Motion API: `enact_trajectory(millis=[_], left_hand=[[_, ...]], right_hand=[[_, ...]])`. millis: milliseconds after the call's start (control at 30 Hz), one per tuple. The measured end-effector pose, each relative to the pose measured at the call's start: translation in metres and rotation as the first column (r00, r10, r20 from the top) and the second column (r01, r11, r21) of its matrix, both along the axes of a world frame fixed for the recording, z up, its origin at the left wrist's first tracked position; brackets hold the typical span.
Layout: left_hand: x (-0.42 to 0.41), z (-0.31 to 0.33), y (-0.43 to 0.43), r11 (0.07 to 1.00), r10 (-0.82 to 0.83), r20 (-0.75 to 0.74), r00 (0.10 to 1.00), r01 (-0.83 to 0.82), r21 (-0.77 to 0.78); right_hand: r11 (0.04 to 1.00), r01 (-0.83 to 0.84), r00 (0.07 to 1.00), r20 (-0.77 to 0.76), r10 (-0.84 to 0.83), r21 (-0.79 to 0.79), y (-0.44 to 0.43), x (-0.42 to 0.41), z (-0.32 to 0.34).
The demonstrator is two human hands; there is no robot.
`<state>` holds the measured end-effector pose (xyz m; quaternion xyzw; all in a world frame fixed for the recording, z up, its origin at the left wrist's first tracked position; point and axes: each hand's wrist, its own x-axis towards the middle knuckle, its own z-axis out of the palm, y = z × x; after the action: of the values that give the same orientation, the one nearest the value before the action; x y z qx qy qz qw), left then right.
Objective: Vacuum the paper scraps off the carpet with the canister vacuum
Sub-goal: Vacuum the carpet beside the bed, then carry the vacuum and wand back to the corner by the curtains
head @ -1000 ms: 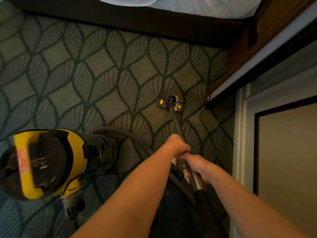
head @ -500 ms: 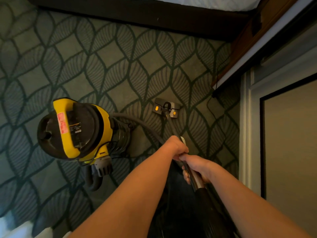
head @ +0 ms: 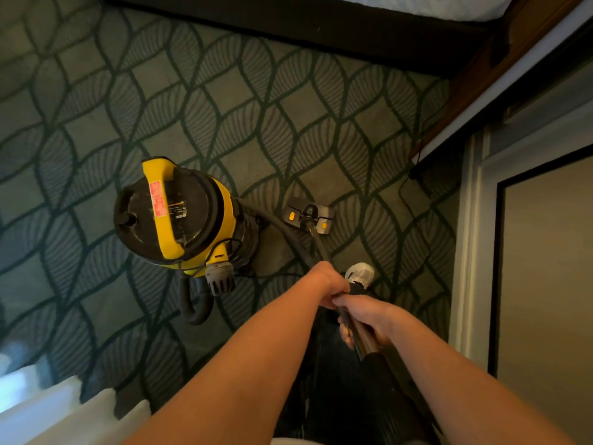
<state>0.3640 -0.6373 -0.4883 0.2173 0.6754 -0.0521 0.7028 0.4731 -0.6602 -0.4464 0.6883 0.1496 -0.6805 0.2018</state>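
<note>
The yellow and black canister vacuum stands on the leaf-patterned green carpet, left of centre. Its dark hose runs right to the metal wand, which ends in a grey floor head with two orange marks, flat on the carpet. My left hand grips the wand higher up its shaft; my right hand grips it just behind, above the black handle section. I see no paper scraps on the carpet.
A dark bed base with white bedding runs along the top. A wooden ledge and a pale door frame close the right side. White fabric lies at the bottom left. My white shoe shows beside the wand.
The view has shifted so the canister now sits further right and up, close beside the floor head. The head lies nearer to me. Both hands keep their grip on the wand.
</note>
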Motion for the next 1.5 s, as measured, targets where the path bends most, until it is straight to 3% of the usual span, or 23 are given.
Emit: enact_trajectory(millis=[167,333,533,767,1067,1167,1267,1500], left_hand=[[-0.015,0.006,-0.007,0.995,0.018,-0.058,0.998,-0.012,0.102],[-0.050,0.024,-0.005,0.974,0.221,0.022,0.975,-0.222,0.040],[-0.106,0.046,-0.022,0.895,0.440,-0.022,0.898,-0.437,0.089],[-0.184,0.064,-0.066,0.812,0.583,-0.065,0.810,-0.577,0.094],[-0.213,0.063,-0.088,0.677,0.734,-0.051,0.677,-0.723,0.136],[-0.219,0.070,-0.075,0.650,0.756,-0.038,0.654,-0.742,0.161],[-0.215,0.080,-0.060,0.637,0.764,-0.009,0.645,-0.753,0.165],[-0.187,0.105,-0.005,0.736,0.654,0.180,0.735,-0.673,0.075]], right_hand=[[0.999,0.052,0.997,-0.050,-0.051,0.009,0.004,-0.024,0.008],[0.996,0.085,0.990,-0.113,-0.082,0.019,0.031,-0.039,0.027],[0.988,0.155,0.978,-0.143,-0.153,0.002,0.047,-0.090,0.023],[0.997,0.065,0.989,-0.139,-0.057,0.049,0.039,-0.127,0.018],[0.970,-0.150,0.980,-0.104,0.172,0.192,0.045,-0.167,0.031],[0.955,-0.167,0.973,-0.118,0.200,0.246,0.051,-0.170,0.041],[0.973,-0.054,0.979,-0.181,0.096,0.225,0.047,-0.169,0.040],[0.962,0.087,0.973,-0.230,-0.026,0.259,0.050,-0.177,0.039]])
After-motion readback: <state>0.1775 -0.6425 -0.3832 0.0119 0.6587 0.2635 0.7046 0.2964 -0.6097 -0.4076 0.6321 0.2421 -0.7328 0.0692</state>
